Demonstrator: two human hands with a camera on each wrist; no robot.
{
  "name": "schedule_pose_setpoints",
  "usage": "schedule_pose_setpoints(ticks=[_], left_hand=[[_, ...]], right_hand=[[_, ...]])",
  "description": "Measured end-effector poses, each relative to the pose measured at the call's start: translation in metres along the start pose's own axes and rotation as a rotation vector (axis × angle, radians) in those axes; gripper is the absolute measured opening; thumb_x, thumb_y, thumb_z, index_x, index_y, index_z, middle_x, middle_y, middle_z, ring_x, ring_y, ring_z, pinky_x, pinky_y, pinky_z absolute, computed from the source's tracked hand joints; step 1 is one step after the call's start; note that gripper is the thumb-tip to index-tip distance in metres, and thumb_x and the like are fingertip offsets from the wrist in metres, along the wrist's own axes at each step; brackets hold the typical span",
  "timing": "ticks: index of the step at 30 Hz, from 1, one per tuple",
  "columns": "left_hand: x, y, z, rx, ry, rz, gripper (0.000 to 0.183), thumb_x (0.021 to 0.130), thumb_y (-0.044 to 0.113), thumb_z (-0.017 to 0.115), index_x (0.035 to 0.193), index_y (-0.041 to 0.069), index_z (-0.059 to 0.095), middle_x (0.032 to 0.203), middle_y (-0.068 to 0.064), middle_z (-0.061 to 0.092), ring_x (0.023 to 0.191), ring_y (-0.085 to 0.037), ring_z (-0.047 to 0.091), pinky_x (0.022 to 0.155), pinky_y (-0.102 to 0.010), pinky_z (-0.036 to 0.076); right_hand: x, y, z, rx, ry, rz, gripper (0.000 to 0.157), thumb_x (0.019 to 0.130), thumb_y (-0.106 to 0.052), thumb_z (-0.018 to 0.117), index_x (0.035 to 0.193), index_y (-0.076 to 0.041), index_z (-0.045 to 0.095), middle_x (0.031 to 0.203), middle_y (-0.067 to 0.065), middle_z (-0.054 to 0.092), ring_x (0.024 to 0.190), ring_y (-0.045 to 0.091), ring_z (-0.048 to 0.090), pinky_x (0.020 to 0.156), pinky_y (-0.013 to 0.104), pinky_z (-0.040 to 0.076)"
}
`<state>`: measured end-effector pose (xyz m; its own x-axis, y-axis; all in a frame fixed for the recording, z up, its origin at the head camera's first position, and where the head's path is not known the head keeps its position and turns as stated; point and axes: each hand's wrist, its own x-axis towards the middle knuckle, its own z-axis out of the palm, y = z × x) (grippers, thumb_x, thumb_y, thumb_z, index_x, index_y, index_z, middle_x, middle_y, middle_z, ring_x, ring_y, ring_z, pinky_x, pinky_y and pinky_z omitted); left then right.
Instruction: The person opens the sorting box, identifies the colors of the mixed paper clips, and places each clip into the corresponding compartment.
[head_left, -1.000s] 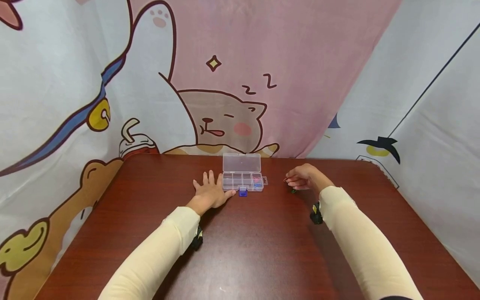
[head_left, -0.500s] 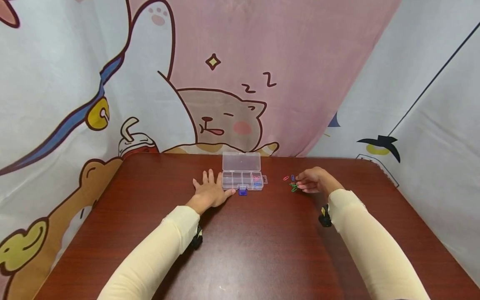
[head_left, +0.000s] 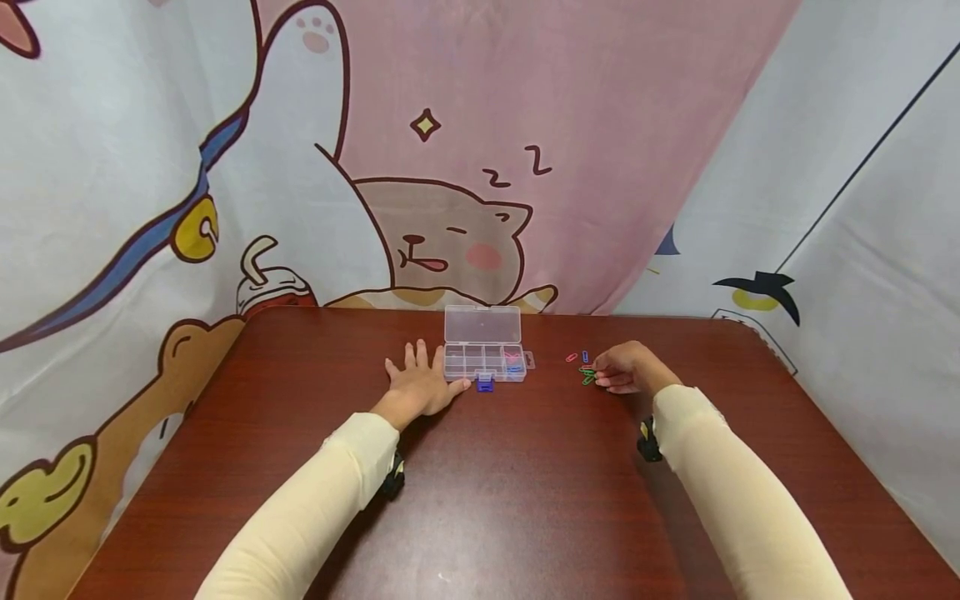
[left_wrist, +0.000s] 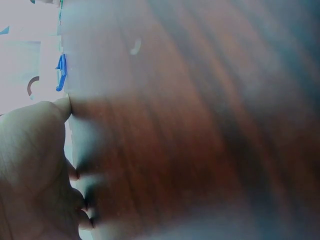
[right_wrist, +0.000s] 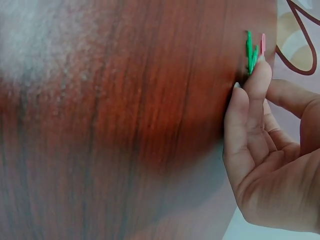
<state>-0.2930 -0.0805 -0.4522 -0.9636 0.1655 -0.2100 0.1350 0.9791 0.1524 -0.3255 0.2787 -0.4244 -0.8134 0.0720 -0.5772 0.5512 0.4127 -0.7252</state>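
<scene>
Since the right hand (head_left: 628, 365) has drawn back to the green paper clips (head_left: 588, 380), we list one pink paper clip (head_left: 572, 357) and one blue paper clip (head_left: 585, 357) uncovered on the brown wood-grained table (head_left: 510, 500), accessible, we judge. Right fingers: curled, grip undetermined. Left hand (head_left: 420, 387): flat, fingers spread, beside a clear plastic compartment box (head_left: 506, 378), lid (head_left: 482, 323) raised; right-end contents: pink pieces (head_left: 512, 357) behind, blue pieces (head_left: 513, 368) in front.

And there, two letters up on the pink backdrop (head_left: 615, 100): small Z (head_left: 497, 178), taller Z (head_left: 537, 160), beyond and between left hand (head_left: 422, 389) and right hand (head_left: 630, 367)!
</scene>
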Motion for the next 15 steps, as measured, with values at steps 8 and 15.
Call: schedule_pose_setpoints(ticks=[8, 15], left_hand=[[-0.001, 0.0008, -0.002, 0.002, 0.004, 0.002, 0.091, 0.092, 0.073, 0.033, 0.158, 0.014, 0.011, 0.162, -0.022, 0.003, 0.149, -0.041, 0.003, 0.11, -0.07, 0.008], [-0.0031, 0.0011, -0.0016, -0.003, -0.001, 0.003, 0.091, 0.092, 0.072, 0.033, 0.158, 0.013, 0.012, 0.162, -0.022, 0.003, 0.149, -0.041, 0.003, 0.11, -0.07, 0.008]], right_hand=[[-0.0008, -0.0003, 0.0034, -0.038, 0.048, -0.013, 0.02, 0.095, -0.01, 0.055, 0.109, 0.002, 0.062, 0.065, -0.004, 0.063, 0.059, 0.008, 0.065, 0.062, 0.029, 0.056], [0.0008, 0.0031, 0.0027, -0.027, 0.023, -0.023, 0.024, 0.096, -0.01, 0.053, 0.115, 0.002, 0.061, 0.065, -0.004, 0.063, 0.06, 0.007, 0.065, 0.062, 0.027, 0.055]])
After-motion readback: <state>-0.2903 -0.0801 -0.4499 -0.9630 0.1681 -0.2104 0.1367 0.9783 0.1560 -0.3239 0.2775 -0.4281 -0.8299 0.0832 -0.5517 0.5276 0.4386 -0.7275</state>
